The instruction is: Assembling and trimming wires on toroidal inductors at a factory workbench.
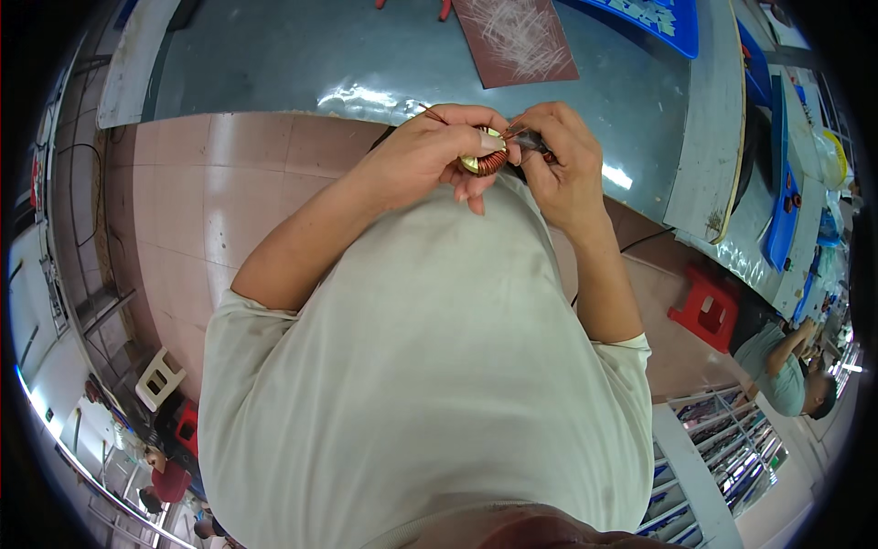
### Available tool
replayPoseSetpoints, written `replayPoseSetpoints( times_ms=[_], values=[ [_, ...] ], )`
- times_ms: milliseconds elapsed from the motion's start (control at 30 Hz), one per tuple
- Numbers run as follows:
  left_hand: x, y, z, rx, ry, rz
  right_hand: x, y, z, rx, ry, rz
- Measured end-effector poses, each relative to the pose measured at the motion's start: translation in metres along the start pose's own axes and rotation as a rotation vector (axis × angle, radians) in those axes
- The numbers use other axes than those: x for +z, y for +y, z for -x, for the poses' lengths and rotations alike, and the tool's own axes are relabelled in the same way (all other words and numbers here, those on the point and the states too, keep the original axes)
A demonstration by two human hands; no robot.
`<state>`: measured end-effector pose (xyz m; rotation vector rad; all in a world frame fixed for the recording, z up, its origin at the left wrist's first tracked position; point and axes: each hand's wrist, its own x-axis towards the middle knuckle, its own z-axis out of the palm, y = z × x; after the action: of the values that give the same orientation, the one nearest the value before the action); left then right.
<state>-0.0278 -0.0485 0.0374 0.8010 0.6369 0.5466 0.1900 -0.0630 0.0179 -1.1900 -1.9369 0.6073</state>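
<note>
My left hand (425, 156) is closed around a ring-shaped coil (492, 165), a yellow core wound with copper wire. Its thumb lies on top of the ring, and a loose copper wire end (432, 112) sticks up behind the knuckles. Right beside it, my right hand (569, 169) is closed around a dark, rod-like tool (529, 140); its far end is hidden by my fingers. Copper wire (514, 131) runs between the coil and the right fingertips. Both hands are held close together, just off the near edge of the table.
A grey-topped table (274, 78) stretches ahead, bearing a scratched brown board (480, 41) and a blue tray (672, 35) of small pale pieces. Red stool (709, 309) at right, white stool (160, 378) at left. A person (782, 371) sits at the far right bench.
</note>
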Motion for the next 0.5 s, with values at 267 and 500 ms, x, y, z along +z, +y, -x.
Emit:
replayPoseSetpoints(
  times_ms=[267, 500],
  values=[
    [-0.007, -0.002, -0.001, -0.068, -0.081, 0.062, 0.001, 0.008, 0.001, -0.105, 0.033, 0.109],
    [-0.005, -0.005, -0.003, -0.094, -0.136, 0.139, 0.004, 0.010, 0.003, -0.162, 0.057, 0.192]
  ],
)
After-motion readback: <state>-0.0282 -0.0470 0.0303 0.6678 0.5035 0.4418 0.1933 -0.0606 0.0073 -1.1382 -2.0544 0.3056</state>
